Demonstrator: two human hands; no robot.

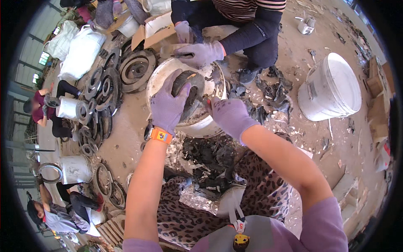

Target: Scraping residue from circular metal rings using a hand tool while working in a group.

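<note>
At centre, a dark ring (196,85) sits atop a white bucket (200,130). The left hand (167,105) clasps its left side; the right hand (231,114) curls beside it, grip unclear.

**Brown floor (130,111) strewn with scraps**

The floor carries a round white drum (203,128), torn black scraps (275,94), pale chips (178,157), dark rings (113,88) at left and a white bucket (321,94) at right. On the drum's top, a tilted dark ring (197,82); its exact contact is unclear.
</note>
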